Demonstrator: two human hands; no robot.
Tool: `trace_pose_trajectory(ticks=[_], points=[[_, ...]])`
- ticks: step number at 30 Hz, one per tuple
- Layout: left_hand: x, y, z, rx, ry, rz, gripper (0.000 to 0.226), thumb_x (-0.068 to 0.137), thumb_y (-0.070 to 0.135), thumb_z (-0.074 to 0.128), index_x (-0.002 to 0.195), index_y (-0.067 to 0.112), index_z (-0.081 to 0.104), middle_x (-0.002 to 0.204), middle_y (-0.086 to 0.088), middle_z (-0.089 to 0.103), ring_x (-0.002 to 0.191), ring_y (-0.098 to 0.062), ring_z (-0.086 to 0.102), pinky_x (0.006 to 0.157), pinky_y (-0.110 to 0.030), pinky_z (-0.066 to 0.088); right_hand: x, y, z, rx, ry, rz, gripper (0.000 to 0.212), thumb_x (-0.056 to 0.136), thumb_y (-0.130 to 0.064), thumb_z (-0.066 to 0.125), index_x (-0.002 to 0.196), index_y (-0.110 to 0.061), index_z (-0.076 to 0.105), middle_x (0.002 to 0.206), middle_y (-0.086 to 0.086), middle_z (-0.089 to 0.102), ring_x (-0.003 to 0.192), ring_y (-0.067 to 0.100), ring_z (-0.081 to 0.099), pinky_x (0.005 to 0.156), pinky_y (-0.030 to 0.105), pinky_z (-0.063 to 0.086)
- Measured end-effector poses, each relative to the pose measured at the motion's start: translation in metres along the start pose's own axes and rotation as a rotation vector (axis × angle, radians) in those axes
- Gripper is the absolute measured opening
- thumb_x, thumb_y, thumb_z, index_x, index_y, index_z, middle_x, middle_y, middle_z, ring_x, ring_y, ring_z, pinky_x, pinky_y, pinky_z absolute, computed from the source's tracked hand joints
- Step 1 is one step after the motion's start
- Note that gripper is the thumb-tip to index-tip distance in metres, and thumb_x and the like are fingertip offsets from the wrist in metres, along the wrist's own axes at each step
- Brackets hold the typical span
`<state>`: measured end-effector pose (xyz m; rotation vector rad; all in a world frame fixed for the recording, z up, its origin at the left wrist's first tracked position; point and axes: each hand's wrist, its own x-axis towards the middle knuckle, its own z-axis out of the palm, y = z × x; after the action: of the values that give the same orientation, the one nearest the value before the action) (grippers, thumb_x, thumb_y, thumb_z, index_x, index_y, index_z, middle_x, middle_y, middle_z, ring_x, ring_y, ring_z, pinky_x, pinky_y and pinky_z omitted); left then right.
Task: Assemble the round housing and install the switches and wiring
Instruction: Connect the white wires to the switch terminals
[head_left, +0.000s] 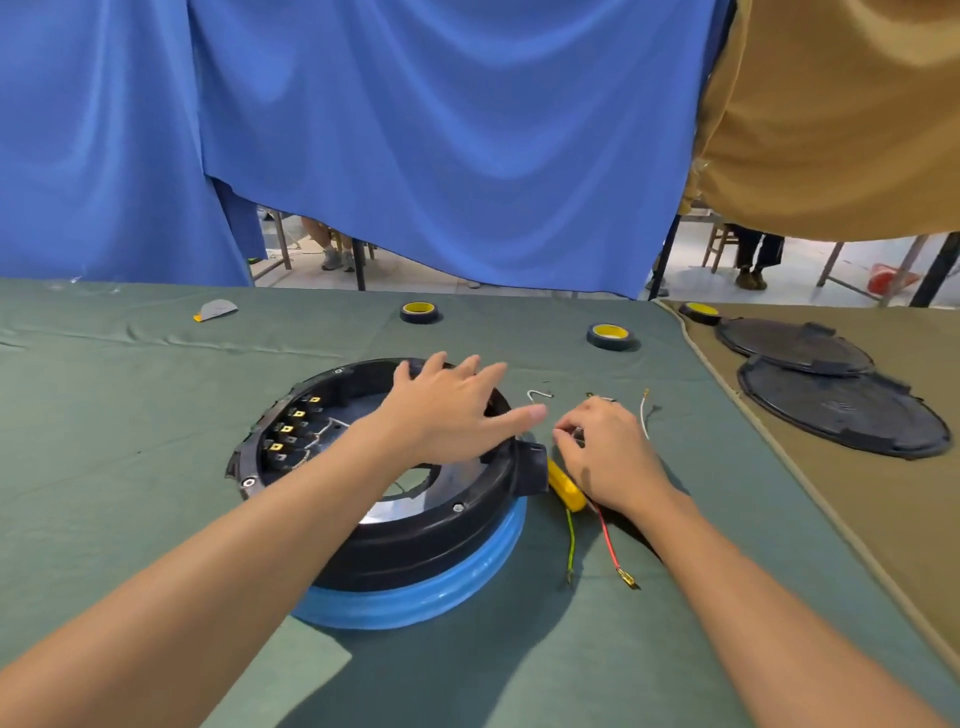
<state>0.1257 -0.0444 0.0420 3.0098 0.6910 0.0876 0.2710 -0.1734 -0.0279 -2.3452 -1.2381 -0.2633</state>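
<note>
Left hand (457, 410): your fingers are straight and spread and hold nothing. The palm is over the far right rim of the round housing (415, 540); contact with the rim can't be judged from this angle.

Right hand (608, 452): your fingers are curled, with thumb and forefinger tips pinched on a small pale piece (571, 432) (too small to identify). The hand sits on the green cloth (130, 415) just right of the housing, partly over a yellow handle (563, 486).

Housing: black, open side up, seated on a blue ring (415, 597). A row of switches (296, 426) lines its inner left wall, well apart from both hands.

Wiring: the red wire (610, 540) and green-yellow wire (571, 540) run toward you from under your right hand. The white wire (644, 418) lies just beyond it.
</note>
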Motion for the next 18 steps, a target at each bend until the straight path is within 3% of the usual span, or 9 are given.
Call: trace_pose_trajectory(ticks=[3, 9, 12, 15, 18], points=[[0.001, -0.004, 0.011, -0.009, 0.003, -0.013, 0.078, 0.087, 0.079, 0.018, 0.151, 0.036, 0.026, 0.163, 0.002, 0.015, 0.150, -0.029, 0.005, 0.117, -0.062, 0.007, 0.001, 0.000, -0.001, 0.038, 0.006, 0.004, 0.023, 0.093, -0.027, 0.054, 0.098, -0.018, 0.074, 0.104, 0.005, 0.066, 0.104, 0.026, 0.055, 0.091, 0.038, 0.045], [0.004, -0.002, 0.013, -0.038, 0.094, -0.015, 0.065, 0.092, 0.068, 0.029, 0.147, 0.035, 0.036, 0.158, 0.005, 0.029, 0.148, -0.028, 0.013, 0.114, -0.056, 0.015, 0.003, 0.003, -0.002, 0.171, 0.113, 0.008, 0.019, 0.092, -0.022, 0.056, 0.096, -0.016, 0.074, 0.099, 0.003, 0.065, 0.094, 0.021, 0.060, 0.085, 0.035, 0.049], [0.002, -0.001, 0.011, -0.062, 0.089, -0.013, 0.065, 0.092, 0.068, 0.030, 0.147, 0.034, 0.038, 0.157, 0.006, 0.031, 0.148, -0.028, 0.014, 0.112, -0.056, 0.019, 0.007, 0.012, -0.011, 0.145, 0.215, 0.061, 0.020, 0.093, -0.021, 0.057, 0.107, -0.019, 0.071, 0.109, 0.001, 0.064, 0.104, 0.020, 0.056, 0.087, 0.031, 0.044], [0.002, 0.000, 0.010, -0.068, 0.091, -0.009, 0.064, 0.093, 0.067, 0.031, 0.146, 0.033, 0.039, 0.156, 0.006, 0.032, 0.147, -0.027, 0.015, 0.111, -0.055, 0.021, 0.007, 0.026, -0.018, -0.020, -0.014, 0.111, 0.029, 0.095, -0.031, 0.055, 0.121, -0.026, 0.065, 0.126, 0.000, 0.059, 0.120, 0.022, 0.045, 0.098, 0.039, 0.039], [0.002, 0.000, 0.011, -0.078, 0.090, -0.009, 0.063, 0.093, 0.067, 0.032, 0.145, 0.032, 0.039, 0.156, 0.006, 0.031, 0.148, -0.027, 0.014, 0.111, -0.056, 0.021, 0.002, 0.026, -0.015, -0.097, -0.109, 0.100, 0.025, 0.097, -0.032, 0.054, 0.117, -0.027, 0.068, 0.123, 0.000, 0.060, 0.116, 0.024, 0.047, 0.097, 0.042, 0.036]])
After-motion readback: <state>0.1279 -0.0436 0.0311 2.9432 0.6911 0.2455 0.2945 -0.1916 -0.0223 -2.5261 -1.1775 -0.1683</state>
